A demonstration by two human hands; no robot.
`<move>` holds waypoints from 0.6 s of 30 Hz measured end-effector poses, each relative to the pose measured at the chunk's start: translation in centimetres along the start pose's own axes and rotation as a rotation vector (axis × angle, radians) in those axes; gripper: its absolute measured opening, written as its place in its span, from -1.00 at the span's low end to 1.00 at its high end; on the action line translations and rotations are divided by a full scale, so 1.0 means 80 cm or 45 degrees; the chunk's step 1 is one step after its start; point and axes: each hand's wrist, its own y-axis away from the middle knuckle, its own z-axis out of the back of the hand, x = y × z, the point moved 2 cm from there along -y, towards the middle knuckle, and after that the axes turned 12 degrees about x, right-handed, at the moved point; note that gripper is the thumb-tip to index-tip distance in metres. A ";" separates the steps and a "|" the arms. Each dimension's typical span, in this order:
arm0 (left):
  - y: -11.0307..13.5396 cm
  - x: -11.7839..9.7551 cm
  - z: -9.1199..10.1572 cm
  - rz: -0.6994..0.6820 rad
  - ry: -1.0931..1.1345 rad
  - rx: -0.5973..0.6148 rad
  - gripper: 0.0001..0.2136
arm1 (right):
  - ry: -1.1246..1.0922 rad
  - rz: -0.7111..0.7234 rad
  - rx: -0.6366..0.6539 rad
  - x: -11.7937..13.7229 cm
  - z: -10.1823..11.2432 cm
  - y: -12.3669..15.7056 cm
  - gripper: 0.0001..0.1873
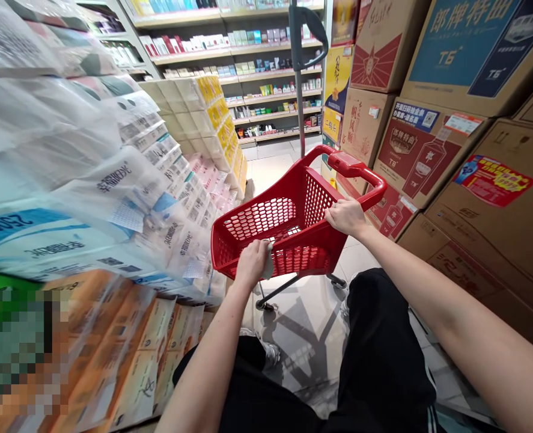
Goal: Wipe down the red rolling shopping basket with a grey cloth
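A red plastic shopping basket on wheels (313,198) stands on the tiled floor in front of me, with nothing visible inside. My left hand (252,262) is closed on the basket's near rim, pressing a small white cloth or tissue (270,264) against it. My right hand (346,216) grips the right side of the rim, just below the red handle (356,166). My legs in black trousers are below the basket.
Stacked packs of tissue paper (113,192) fill the left side. Brown and red cardboard cartons (464,156) are piled on the right. A narrow tiled aisle (266,168) leads to shelves of goods (248,66) at the back. A black upright trolley handle (300,42) rises behind the basket.
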 end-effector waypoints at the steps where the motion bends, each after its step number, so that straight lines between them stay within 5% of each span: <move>1: 0.012 0.015 -0.003 0.018 -0.010 0.008 -0.75 | 0.001 0.001 -0.004 0.000 -0.001 -0.001 -0.48; 8: 0.079 0.103 -0.026 0.223 -0.008 0.004 -0.73 | 0.033 -0.011 -0.012 0.002 -0.006 -0.006 -0.46; 13: 0.080 0.088 -0.022 0.280 -0.109 0.046 -0.72 | 0.054 -0.048 0.005 0.000 -0.008 -0.013 -0.46; 18: 0.048 0.050 -0.009 0.210 -0.132 0.062 -0.72 | 0.085 -0.065 0.036 -0.004 -0.008 -0.019 -0.48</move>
